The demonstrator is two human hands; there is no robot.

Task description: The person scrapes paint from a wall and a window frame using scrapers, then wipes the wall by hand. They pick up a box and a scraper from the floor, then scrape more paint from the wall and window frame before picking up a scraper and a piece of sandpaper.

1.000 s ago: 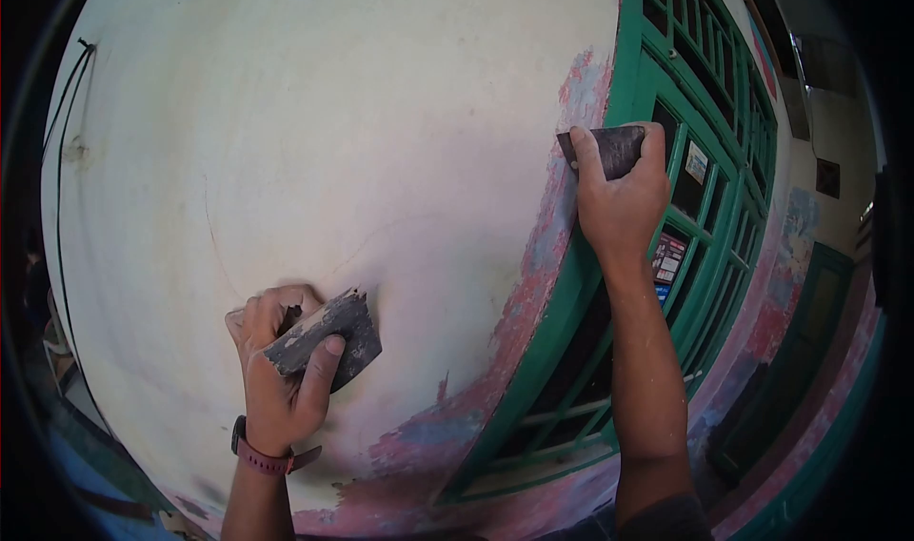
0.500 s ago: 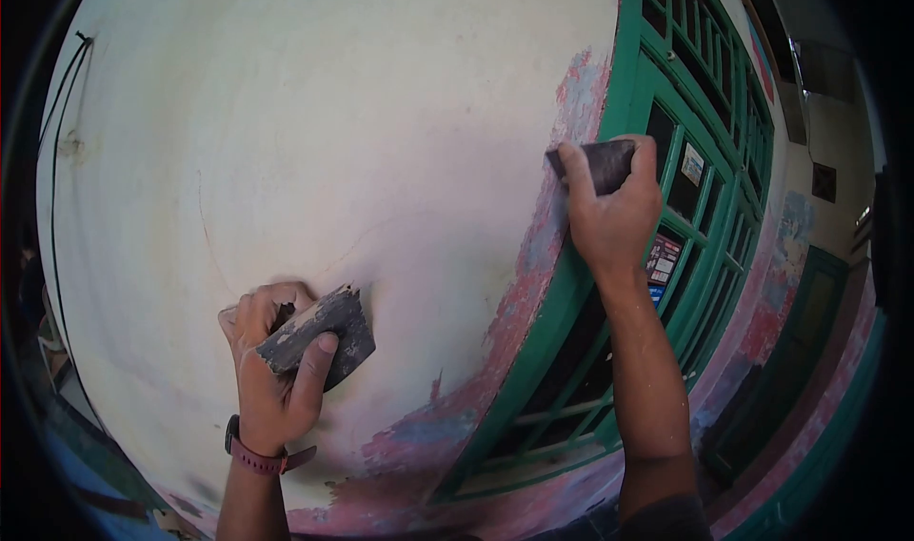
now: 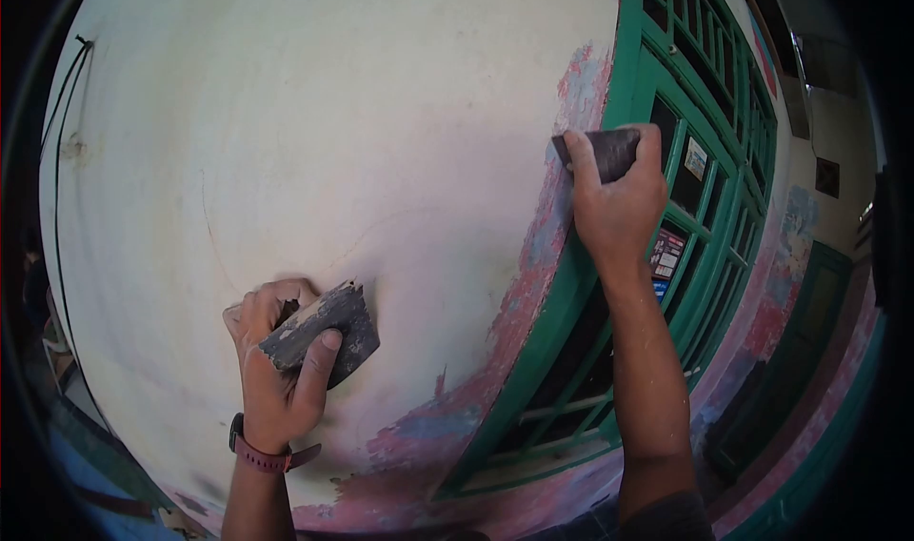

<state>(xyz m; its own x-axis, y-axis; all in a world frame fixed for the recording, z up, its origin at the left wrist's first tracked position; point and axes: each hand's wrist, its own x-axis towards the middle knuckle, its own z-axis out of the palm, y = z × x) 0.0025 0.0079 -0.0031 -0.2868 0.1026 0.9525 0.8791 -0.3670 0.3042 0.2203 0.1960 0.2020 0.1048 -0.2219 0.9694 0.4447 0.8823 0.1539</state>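
Note:
My right hand (image 3: 619, 194) pinches a dark, slightly curved flat scraper (image 3: 611, 155) between thumb and fingers. The tool's left end lies over the strip of peeling pink and grey-blue paint (image 3: 545, 227) beside the green window frame (image 3: 619, 94). Lower left, my left hand (image 3: 276, 370) grips a second dark scraper (image 3: 328, 336), its upper edge worn and crusted with pale residue. The thumb presses across its face, while the other fingers curl behind it, partly hidden. Both hands are in front of the off-white wall (image 3: 381, 94), and pale dust marks the fingers.
Green-framed window panes (image 3: 685, 175) with stickers fill the right side. A black cable (image 3: 59, 208) hangs down the wall's left edge. Farther right is a dark green door (image 3: 790, 351). Patchy pink paint (image 3: 409, 484) runs along the wall below.
My right hand and its scraper have shifted slightly up and to the right along the paint strip. My left hand keeps nearly the same place and the same grip.

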